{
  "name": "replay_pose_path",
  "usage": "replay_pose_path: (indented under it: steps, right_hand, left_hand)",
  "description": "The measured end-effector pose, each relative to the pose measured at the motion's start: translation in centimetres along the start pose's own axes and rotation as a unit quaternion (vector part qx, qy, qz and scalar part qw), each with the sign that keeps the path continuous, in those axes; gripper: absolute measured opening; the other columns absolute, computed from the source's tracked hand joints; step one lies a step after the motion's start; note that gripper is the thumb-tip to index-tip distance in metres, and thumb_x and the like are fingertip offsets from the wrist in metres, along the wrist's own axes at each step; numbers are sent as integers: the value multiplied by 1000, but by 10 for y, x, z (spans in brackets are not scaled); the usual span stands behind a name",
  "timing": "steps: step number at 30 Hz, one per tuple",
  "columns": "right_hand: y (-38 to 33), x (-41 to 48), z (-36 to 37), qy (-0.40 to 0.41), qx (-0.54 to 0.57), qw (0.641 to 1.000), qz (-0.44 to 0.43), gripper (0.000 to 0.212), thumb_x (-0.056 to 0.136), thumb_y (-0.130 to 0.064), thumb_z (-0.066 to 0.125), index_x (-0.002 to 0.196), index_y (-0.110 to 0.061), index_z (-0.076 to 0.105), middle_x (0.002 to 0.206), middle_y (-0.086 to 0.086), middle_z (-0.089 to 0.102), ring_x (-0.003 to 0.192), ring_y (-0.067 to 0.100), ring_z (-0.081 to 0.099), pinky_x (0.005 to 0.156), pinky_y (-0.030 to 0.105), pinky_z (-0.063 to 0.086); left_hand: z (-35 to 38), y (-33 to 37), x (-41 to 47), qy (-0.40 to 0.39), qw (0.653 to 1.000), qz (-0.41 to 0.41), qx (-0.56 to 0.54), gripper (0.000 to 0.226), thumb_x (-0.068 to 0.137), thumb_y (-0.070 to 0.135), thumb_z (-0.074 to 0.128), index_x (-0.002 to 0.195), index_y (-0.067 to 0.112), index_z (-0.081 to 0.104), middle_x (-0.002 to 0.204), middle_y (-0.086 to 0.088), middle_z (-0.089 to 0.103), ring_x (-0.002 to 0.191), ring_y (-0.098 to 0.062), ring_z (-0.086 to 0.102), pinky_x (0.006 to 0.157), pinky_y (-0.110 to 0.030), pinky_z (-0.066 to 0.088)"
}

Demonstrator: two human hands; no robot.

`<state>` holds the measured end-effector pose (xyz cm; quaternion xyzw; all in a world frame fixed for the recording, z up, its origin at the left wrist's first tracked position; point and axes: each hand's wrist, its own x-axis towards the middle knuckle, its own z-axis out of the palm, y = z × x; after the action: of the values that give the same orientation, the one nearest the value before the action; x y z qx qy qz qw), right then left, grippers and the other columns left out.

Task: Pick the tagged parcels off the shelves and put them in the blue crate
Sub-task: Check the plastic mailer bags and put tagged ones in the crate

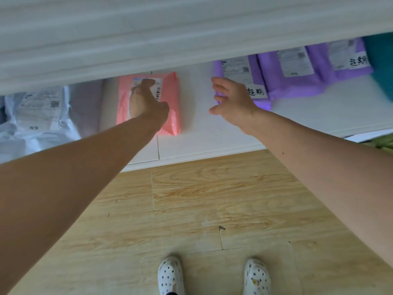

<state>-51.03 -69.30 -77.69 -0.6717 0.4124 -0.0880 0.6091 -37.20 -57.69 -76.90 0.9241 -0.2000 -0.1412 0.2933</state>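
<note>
Our right hand point(231, 103), fingers spread and holding nothing, is at the near-left corner of the tagged purple parcel point(263, 103). Risk: the slick bag may slip from a corner pinch, or drag the purple parcels point(297, 81) lying against its far right side. Our left hand point(146, 103) lies on the pink parcel point(172, 99), left of the grip; we cannot tell whether it clamps. The upper shelf point(148, 39) overhangs both hands. The crate is out of view.

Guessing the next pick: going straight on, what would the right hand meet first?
Likely the left edge of the tagged purple parcel, just beyond the right hand; depth is unclear.
</note>
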Motion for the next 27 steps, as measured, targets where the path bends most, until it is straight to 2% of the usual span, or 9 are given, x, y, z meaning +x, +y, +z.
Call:
replay_pose_path:
  steps: [2,5,9,13,16,18,21,24,27]
  right_hand:
    - [6,1,-24,26,-6,1000,-7,78,76,16,66,143,-10,38,145,11,44,122,19,51,86,20,46]
    - [17,2,-59,50,5,999,-6,78,77,16,65,144,-11,37,145,9,43,118,16,50,92,23,47]
    - [27,-1,-85,63,4,998,-17,71,78,19,60,141,-8,41,133,4,51,114,14,50,85,17,48]
    - [41,3,-103,52,9,999,-11,75,80,18,58,146,-9,33,149,11,38,135,20,41,101,24,41]
    - [47,6,-108,49,15,999,-12,71,83,17,55,146,-7,33,149,12,38,136,21,40,104,23,38]
    - [51,9,-111,55,19,998,-12,65,86,13,54,145,-6,35,148,12,40,135,21,41,105,22,36]
    - [54,12,-115,62,25,998,-10,58,88,9,54,143,-4,38,145,12,45,132,21,45,102,19,36]
    - [56,11,-117,63,27,998,-7,55,89,8,56,141,-3,40,141,12,49,127,18,49,95,13,37]
    - [57,11,-115,69,23,997,-2,57,88,6,58,141,-5,41,141,11,48,128,20,49,96,16,39]
  left_hand:
    - [16,16,-6,-34,999,7,-25,56,85,10,65,136,20,47,139,1,50,124,-17,49,85,-14,34]
    - [44,40,-14,-86,993,15,-79,55,82,17,72,132,21,50,137,-2,51,121,-18,52,91,-18,39]
    - [69,63,-17,-140,983,-8,-123,60,81,21,74,135,20,47,129,-5,54,110,-17,55,85,-24,44]
    - [90,89,-14,-164,973,-51,-151,65,82,22,74,139,17,43,110,-4,56,93,-18,56,82,-26,47]
    - [103,98,-12,-166,966,-99,-171,65,80,21,76,137,17,44,112,-5,56,95,-22,60,88,-36,53]
    - [108,102,-10,-170,958,-141,-185,66,80,19,76,136,16,42,116,-7,56,94,-23,59,83,-38,54]
    - [111,105,-9,-181,940,-195,-216,67,78,8,75,135,13,39,118,-7,55,93,-23,57,65,-30,49]
    - [111,103,-9,-181,935,-201,-228,74,76,2,76,138,13,37,119,-7,57,89,-21,57,57,-24,46]
    - [106,93,-9,-179,934,-209,-230,76,76,-2,75,139,16,38,122,-7,59,92,-21,58,54,-23,44]
